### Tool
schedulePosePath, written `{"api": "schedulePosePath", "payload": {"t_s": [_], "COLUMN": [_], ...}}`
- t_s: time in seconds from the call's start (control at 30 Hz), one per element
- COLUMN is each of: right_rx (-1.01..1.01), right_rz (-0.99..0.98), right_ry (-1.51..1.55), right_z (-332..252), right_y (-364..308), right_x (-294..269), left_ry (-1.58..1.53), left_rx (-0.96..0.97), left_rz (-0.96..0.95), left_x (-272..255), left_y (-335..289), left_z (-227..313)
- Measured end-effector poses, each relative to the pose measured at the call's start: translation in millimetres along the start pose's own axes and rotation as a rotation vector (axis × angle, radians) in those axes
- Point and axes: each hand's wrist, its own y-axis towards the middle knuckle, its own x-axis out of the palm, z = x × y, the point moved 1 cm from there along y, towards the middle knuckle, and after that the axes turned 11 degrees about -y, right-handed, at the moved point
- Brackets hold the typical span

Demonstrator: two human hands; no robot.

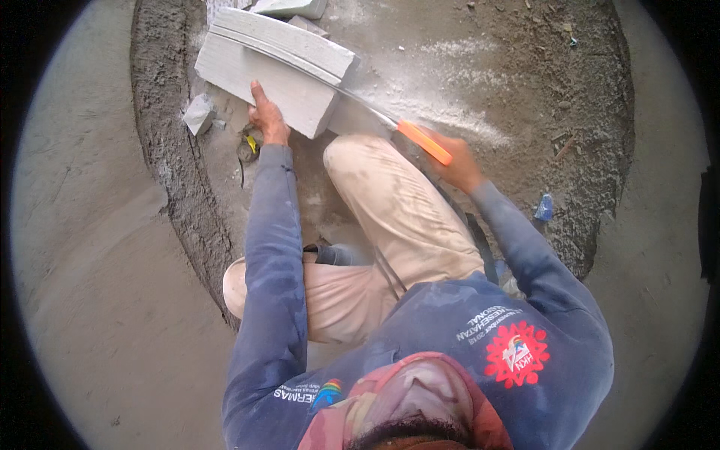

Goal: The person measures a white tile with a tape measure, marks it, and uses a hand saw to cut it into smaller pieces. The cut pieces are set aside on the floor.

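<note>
A pale grey-white lightweight concrete block [274, 90] lies slantwise in front of my knees. My left hand [268, 120] grips its near edge, thumb on top; the other fingers are mostly hidden. In my right hand [457, 163] is a handsaw, held by its orange handle [422, 141]. The thin blade runs up and left across the block along a long line near its far side. How deep the blade sits in the block cannot be made out.
More white block pieces [292, 7] lie beyond the block. A broken chunk [199, 114] and a small round black-and-yellow object [247, 148] are left of my left hand. White dust [465, 112] covers the ground to the right, with a blue scrap [544, 208] farther right.
</note>
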Motion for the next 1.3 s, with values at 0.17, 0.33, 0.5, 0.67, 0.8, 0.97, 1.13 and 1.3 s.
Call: {"api": "schedulePosePath", "payload": {"t_s": [0.17, 0.33, 0.5, 0.67, 0.8, 0.97, 1.13, 1.3], "right_rx": [-0.094, -0.136, -0.067, -0.004, -0.108, -0.019, -0.129, 0.016], "right_rz": [0.098, 0.128, 0.124, -0.007, 0.022, -0.016, 0.048, -0.039], "right_ry": [0.000, -0.018, -0.003, 0.090, 0.003, 0.128, 0.100, 0.128], "right_z": [5, 37, -2, 6, 48, -47, -13, -37], "right_y": [-10, -65, 9, -56, -59, 61, -38, 31], "right_x": [19, -14, 8, -5, -8, 4, -23, -3], "left_ry": [-0.123, -0.162, -0.117, -0.130, -0.050, -0.055, -0.191, 0.001], "left_rx": [-0.085, -0.047, 0.022, -0.104, -0.067, 0.009, -0.060, 0.018], "left_rz": [-0.074, -0.048, -0.060, -0.064, -0.067, -0.040, -0.098, 0.016], "left_x": [16, 10, 15, 1, 6, 14, 5, 3], "left_y": [-21, -8, 2, -11, -12, 0, -9, -9], "left_z": [10, 10, -6, 9, 1, -2, 18, 12]}}
